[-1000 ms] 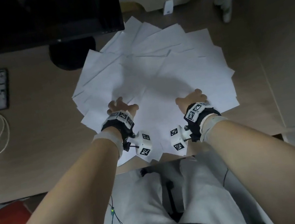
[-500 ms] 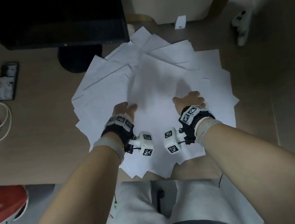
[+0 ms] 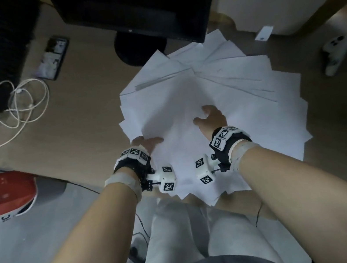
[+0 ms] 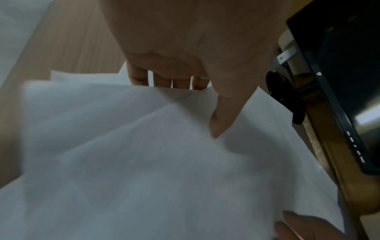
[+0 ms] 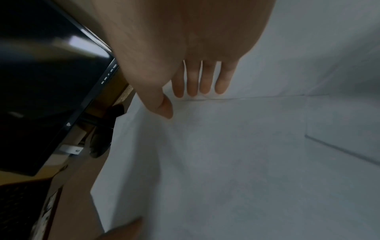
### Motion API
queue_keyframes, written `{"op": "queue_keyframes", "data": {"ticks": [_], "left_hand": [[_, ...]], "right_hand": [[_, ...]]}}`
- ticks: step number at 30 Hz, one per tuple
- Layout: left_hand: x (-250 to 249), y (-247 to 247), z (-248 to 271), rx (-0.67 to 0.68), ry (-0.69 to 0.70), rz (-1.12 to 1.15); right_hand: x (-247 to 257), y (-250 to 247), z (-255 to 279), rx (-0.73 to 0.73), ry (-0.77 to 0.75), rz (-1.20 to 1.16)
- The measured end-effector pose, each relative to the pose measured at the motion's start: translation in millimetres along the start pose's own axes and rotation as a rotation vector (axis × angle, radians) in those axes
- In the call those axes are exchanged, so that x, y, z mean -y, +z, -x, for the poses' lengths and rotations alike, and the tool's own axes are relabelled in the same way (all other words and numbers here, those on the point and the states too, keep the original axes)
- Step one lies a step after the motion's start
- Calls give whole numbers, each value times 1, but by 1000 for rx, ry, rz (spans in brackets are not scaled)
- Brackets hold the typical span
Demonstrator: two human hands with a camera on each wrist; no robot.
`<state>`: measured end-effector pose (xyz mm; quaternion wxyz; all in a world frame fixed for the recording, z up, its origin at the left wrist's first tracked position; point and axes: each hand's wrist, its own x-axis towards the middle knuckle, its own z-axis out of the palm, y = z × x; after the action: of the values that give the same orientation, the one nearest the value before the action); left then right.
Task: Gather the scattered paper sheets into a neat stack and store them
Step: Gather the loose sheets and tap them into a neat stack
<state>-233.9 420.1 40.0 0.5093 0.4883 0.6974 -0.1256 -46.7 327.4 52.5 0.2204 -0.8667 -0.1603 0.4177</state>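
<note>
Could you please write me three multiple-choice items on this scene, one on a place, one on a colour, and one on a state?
1. Where does the coiled cable lie?
A. On the desk, left of the paper sheets
B. On top of the sheets
C. On the person's lap

2. What colour are the sheets?
A. Yellow
B. White
C. Pink

3. How are the sheets arranged?
A. In one squared stack
B. Rolled into a tube
C. Fanned out, overlapping

Answers: 1 A, the cable rests on bare desk left of the paper. 2 B, every sheet looks white. 3 C, corners stick out all round, under the left hand and the right hand.
</note>
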Motion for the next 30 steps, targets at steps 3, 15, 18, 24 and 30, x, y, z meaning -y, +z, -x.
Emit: {"op": "queue_keyframes", "data": {"ticks": [3,15,18,24,30], "left_hand": [[-3,-8,-9,-37,30,-20],[-20,-29,-27,83,41,-30],[-31,-33,-24,85,42,-46],[-64,2,-4,171,102,-210],[-66,43,20,21,35,-248]], "right_hand": [[0,2,-3,-95,110,44],[32,35,4,69,300,171],[30,25,3,15,223,60],[-7,-46,3,-204,325,6],[-67,-81,6,-220,471,79]]}}
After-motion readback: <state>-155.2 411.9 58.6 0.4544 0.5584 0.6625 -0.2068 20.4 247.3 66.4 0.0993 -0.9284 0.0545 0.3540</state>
